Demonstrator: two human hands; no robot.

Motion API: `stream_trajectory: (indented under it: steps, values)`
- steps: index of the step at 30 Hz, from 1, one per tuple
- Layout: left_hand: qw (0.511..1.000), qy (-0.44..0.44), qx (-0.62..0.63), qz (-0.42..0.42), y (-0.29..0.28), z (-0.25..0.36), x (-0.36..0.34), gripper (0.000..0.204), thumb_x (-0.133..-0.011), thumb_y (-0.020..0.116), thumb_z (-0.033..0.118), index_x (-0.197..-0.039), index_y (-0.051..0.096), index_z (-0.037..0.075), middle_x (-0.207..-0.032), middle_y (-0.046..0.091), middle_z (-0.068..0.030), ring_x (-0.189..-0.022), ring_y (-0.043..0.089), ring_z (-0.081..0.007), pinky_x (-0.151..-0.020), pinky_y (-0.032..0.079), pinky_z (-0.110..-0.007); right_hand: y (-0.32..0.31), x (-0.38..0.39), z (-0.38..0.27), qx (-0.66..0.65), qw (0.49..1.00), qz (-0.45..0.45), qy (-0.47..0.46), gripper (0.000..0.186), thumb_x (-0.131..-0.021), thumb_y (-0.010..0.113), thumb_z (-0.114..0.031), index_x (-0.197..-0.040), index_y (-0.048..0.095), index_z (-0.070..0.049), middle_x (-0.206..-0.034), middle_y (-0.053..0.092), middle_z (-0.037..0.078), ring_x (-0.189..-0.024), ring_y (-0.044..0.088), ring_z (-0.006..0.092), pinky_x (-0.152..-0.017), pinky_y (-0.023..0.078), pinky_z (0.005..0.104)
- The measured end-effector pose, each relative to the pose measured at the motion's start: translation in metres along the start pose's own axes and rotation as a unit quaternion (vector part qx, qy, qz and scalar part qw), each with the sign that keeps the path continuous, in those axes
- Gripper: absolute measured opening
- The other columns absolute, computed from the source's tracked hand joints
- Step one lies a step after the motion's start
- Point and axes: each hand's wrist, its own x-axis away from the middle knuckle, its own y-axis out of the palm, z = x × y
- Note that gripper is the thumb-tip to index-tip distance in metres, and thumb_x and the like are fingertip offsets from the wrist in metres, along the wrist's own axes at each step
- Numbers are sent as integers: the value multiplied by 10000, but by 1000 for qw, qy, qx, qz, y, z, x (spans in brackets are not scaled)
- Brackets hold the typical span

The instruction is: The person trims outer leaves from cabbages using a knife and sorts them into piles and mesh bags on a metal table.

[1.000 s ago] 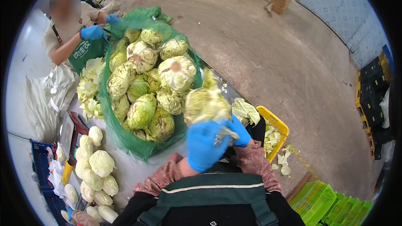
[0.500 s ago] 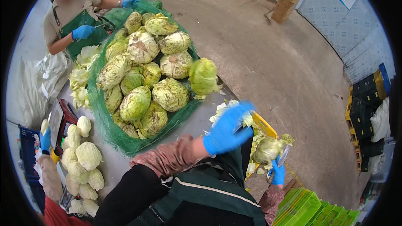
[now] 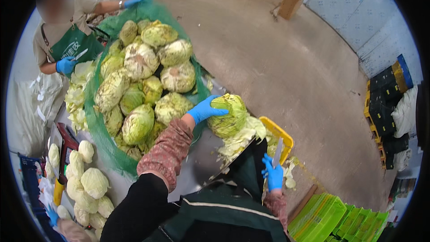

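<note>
My left hand (image 3: pixel 207 110), in a blue glove, grips the side of a green cabbage (image 3: pixel 230 118) at the table's right edge. Loose pale leaves (image 3: pixel 244 135) lie beneath and beside it. Lower right, my blue-gloved right hand (image 3: pixel 273 174) is closed round a knife (image 3: pixel 278 152), its blade pointing up. Close by stands a yellow crate (image 3: pixel 286 140) with leaf scraps. Left of my forearm, a green mesh sack (image 3: pixel 107 153) lies opened out on the table, heaped with untrimmed cabbages (image 3: pixel 138 123), several with browned outer leaves.
Across the table, a person in a green apron (image 3: pixel 77 42) holds a knife (image 3: pixel 81 54) and touches the mesh. Trimmed pale cabbages (image 3: pixel 95 183) are piled at left near a red scale (image 3: pixel 68 145); another gloved hand (image 3: pixel 52 215) is there. Green crates (image 3: pixel 318 219) stand lower right.
My left hand has moved up from a blurred sweep onto a cabbage at the table edge. The cabbage beside my right hand is gone from there; the knife stays in that hand.
</note>
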Motion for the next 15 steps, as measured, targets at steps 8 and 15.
stream_trajectory:
  steps: [8, 15]
  values:
    - [981, -27, 107, 160, 52, -40, 96, 771, -701, 876, 223, -1301, 463, -31, -1216, 591, -126, -1100, 573, -178, -955, 473, -318, 112, -60, -56, 222, 876, -53, -424, 876, -734, 832, -311, -1454, 397, -65, -1218, 612, 129, -968, 627, 222, -816, 513, 325]
    - [994, -96, -44, 34, 20, -30, 157, 809, -706, 869, 259, -1358, 448, 29, -1223, 601, -114, -1122, 569, -197, -1012, 438, -342, 129, -55, -34, 331, 927, -123, -124, 549, -798, 760, -425, -1194, 621, -72, -1011, 685, 178, -877, 671, 267, -796, 521, 346]
